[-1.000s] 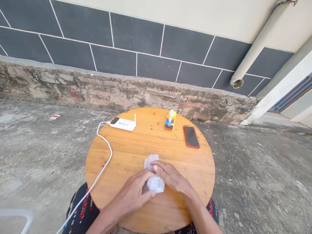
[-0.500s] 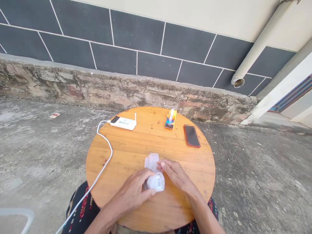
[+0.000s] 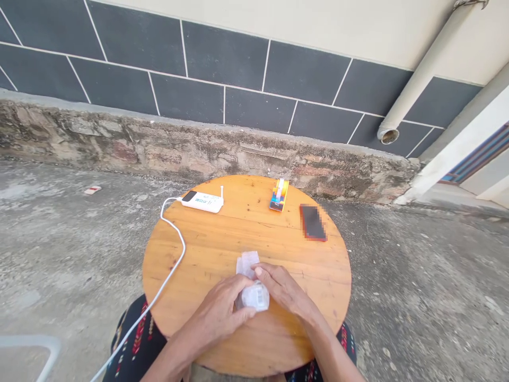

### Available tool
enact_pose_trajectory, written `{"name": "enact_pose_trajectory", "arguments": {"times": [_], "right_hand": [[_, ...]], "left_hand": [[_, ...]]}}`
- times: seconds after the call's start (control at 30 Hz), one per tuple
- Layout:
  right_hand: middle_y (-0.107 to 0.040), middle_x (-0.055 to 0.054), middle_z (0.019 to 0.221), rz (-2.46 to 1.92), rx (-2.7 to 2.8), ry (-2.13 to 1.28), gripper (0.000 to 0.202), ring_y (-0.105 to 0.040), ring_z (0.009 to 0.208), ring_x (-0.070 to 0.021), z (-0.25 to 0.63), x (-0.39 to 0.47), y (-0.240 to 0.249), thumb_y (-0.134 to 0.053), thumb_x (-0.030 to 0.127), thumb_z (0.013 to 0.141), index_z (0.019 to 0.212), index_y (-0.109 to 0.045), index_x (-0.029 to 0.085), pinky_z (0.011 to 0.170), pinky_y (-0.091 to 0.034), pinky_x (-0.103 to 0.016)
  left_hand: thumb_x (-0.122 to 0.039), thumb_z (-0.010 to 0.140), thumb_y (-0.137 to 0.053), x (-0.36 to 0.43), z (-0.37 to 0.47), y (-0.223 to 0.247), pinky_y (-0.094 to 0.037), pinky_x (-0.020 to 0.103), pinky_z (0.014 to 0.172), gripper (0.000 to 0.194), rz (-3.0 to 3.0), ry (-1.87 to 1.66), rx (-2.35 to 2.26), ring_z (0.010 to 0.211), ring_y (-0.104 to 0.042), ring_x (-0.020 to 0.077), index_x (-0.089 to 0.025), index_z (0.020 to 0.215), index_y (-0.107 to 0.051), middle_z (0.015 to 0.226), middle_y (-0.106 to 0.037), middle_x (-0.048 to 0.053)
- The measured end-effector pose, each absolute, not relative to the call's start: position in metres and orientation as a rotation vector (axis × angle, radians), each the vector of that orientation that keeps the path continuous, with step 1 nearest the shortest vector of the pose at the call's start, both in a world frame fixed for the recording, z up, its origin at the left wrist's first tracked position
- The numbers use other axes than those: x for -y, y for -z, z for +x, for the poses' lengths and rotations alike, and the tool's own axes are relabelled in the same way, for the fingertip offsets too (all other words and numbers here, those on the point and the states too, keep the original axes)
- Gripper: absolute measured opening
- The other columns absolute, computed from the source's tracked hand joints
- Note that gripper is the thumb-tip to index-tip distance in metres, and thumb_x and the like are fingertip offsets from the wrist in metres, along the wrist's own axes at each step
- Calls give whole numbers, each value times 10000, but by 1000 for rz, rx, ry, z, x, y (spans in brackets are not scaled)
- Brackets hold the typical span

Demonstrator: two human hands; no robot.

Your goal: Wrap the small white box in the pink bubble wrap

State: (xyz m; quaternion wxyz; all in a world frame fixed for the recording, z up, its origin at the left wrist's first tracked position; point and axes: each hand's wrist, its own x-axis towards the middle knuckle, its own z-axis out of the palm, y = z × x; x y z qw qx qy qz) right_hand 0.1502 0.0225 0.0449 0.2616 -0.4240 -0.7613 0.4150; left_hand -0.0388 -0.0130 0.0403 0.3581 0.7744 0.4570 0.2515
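Observation:
A small whitish package (image 3: pixel 257 297) with a barcode label lies near the front of the round wooden table, partly wrapped in clear plastic. My left hand (image 3: pixel 226 302) grips it from the left, thumb below and fingers above. Beyond it stretches a loose strip of clear wrap (image 3: pixel 247 262), which looks like bubble wrap. My right hand (image 3: pixel 278 284) is on the right side, its fingers pressed together on the near end of this strip, against the package. The fingertips partly cover the wrap there.
A white device (image 3: pixel 203 202) with a white cable (image 3: pixel 181 254) sits at the table's back left. An orange tape dispenser (image 3: pixel 279 195) stands at the back, and a phone (image 3: pixel 313 222) lies at the right. The wooden table (image 3: pixel 214 239) is near a stone wall base.
My right hand has come slightly down and left, from the strip's right edge to against the package. My left hand keeps its grip.

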Motion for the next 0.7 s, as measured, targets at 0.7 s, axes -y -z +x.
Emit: {"name": "enact_pose_trajectory", "arguments": {"times": [0.7], "right_hand": [[-639,-64,1194,-1293,2116,-943,437,-565,1080,-254,151,-17,-46,-349,492,972,1221,-601,236,928,-416,-367]], "left_hand": [[-177,781,-553,14,-40,-41,-391,304,843,280,2108,-588,-1174,932,-568,190,-239,1053,-533,1013,-626,-3]]}}
